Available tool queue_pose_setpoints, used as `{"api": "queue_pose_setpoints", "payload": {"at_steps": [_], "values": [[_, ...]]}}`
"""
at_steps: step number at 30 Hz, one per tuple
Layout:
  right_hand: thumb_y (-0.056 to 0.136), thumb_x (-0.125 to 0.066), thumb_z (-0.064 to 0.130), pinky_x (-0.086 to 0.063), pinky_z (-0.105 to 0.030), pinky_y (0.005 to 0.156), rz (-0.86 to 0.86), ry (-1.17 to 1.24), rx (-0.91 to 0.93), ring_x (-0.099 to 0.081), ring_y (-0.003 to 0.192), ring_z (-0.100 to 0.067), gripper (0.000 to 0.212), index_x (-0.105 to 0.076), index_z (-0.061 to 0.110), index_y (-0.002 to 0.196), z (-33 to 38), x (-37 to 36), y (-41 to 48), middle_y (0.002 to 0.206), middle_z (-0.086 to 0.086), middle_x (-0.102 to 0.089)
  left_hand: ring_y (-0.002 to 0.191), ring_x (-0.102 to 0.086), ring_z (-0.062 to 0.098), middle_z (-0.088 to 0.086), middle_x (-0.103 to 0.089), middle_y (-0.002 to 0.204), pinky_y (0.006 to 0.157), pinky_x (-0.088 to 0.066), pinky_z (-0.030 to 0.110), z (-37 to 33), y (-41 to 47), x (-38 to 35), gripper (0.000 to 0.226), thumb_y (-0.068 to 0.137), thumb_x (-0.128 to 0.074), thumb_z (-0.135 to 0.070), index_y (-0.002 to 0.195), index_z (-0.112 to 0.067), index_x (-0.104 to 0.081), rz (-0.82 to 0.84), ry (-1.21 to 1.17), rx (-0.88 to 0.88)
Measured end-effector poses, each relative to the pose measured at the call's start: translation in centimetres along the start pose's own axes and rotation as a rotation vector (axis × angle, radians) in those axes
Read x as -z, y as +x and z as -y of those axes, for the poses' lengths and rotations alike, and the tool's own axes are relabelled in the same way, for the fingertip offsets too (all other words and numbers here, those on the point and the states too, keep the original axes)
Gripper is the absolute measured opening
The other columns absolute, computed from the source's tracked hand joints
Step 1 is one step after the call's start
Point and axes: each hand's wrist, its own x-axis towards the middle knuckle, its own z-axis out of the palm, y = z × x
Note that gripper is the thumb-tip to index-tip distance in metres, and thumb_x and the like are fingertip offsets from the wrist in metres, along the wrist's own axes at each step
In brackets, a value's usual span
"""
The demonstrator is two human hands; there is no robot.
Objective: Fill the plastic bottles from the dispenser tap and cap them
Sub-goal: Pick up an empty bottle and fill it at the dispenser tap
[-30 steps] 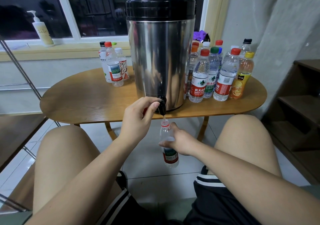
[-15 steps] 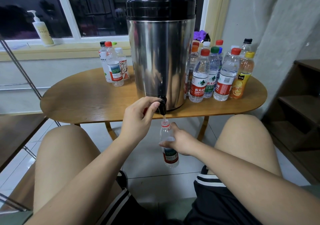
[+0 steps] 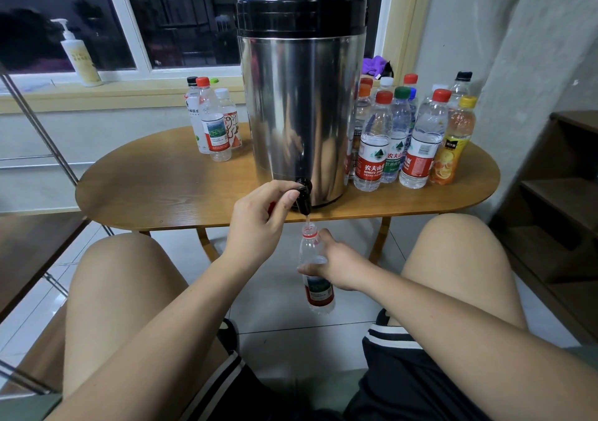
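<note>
A seated person's right hand point(image 3: 339, 267) grips an uncapped plastic bottle point(image 3: 318, 293), held upright between the knees, its neck just under the tap point(image 3: 303, 199). The left hand point(image 3: 259, 216) curls its fingers over that black tap on the steel dispenser point(image 3: 301, 113), which stands on the wooden table point(image 3: 161, 187). Capped bottles point(image 3: 420, 142) stand on both sides of the dispenser.

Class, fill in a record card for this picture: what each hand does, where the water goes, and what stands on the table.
Left hand: holds the tap lever
Right hand: grips the bottle, uncapped, below the tap
Water: thin stream from tap into the bottle's mouth
Dispenser: steel, black lid, on the table
Left group: a few capped bottles
Right group: many capped bottles
</note>
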Motion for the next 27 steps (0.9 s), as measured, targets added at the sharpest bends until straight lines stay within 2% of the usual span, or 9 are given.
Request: {"api": "queue_pose_setpoints", "payload": {"at_steps": [12,17,22,27], "values": [[0.087,-0.083,0.060,-0.062,-0.049,0.095,0.000,-0.001,-0.002,-0.065,0.122,-0.032,0.086,-0.027,0.039,0.149,-0.08,0.11,-0.09,0.148,-0.010,-0.059,0.096,-0.071,0.002,-0.019,-0.075,0.103,0.082,-0.049,0.015,0.07,-0.01,0.08,0.020,0.111,-0.064,-0.028,0.123,-0.021,-0.078,0.013,-0.005,-0.006],[0.088,-0.082,0.059,-0.061,-0.046,0.095,0.001,0.003,-0.001,-0.063,0.126,-0.034,0.088,-0.026,0.038,0.153,-0.04,0.23,-0.15,0.152,-0.011,-0.056,0.091,-0.068,-0.002,-0.026,-0.071,0.099,0.079,-0.046,0.011,0.03,-0.01,0.00,0.021,0.110,-0.064,-0.030,0.122,-0.022,-0.078,0.009,0.004,-0.002],[0.087,-0.083,0.059,-0.061,-0.048,0.096,0.007,0.015,0.000,-0.064,0.126,-0.034,0.086,-0.028,0.038,0.150,-0.06,0.17,-0.16,0.150,-0.010,-0.059,0.089,-0.066,-0.004,-0.029,-0.068,0.096,0.078,-0.044,0.010,0.04,-0.05,0.05,0.021,0.110,-0.064,-0.030,0.123,-0.021,-0.078,0.009,0.011,-0.004],[0.085,-0.084,0.060,-0.061,-0.048,0.095,0.001,0.025,0.008,-0.065,0.122,-0.032,0.085,-0.030,0.039,0.147,-0.08,0.12,-0.23,0.145,-0.009,-0.061,0.094,-0.070,0.000,-0.022,-0.074,0.102,0.080,-0.047,0.012,0.11,-0.02,0.07,0.021,0.111,-0.064,-0.030,0.123,-0.022,-0.078,0.010,0.007,-0.005]]}}
